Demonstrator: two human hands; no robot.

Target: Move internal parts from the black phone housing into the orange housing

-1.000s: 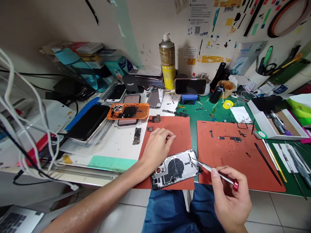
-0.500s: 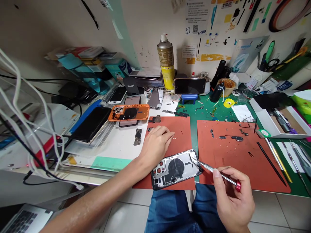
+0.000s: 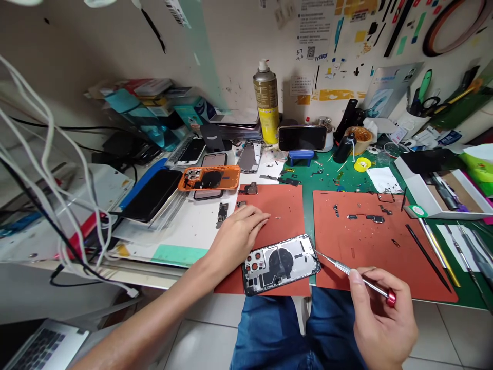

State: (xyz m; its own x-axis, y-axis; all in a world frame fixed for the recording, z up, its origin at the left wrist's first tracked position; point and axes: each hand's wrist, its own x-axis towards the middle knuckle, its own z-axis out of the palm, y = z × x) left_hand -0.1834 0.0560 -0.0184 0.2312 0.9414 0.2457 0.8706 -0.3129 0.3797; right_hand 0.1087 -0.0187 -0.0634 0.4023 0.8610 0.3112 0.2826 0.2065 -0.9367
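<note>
A screwdriver point(image 3: 342, 267) with a knurled silver shaft and a red end cap is gripped in my right hand point(image 3: 385, 313). Its thin tip points left, at the right end of a phone back housing point(image 3: 298, 252); I cannot tell whether it touches. The housing lies tilted at the mat's front edge, inner side up, with camera openings at its left and a dark round pad in the middle. My left hand point(image 3: 236, 234) rests over the left orange-red mat point(image 3: 287, 203), just behind the housing's camera end, fingers loosely stretched right. Tiny bits lie on the mat beyond its fingertips.
Small phone parts point(image 3: 370, 218) lie on the right mat point(image 3: 339, 277). An orange phone housing point(image 3: 227, 177), a black phone point(image 3: 154, 195) and a circuit board point(image 3: 222, 215) sit left. Behind are a spray can point(image 3: 265, 103) and a propped phone point(image 3: 302, 139). White cables point(image 3: 50, 128) hang at left.
The screwdriver and my right hand have moved right, taking the tip from inside the housing to its right end. The left hand's fingers have shifted slightly left; the camera view has shifted a little.
</note>
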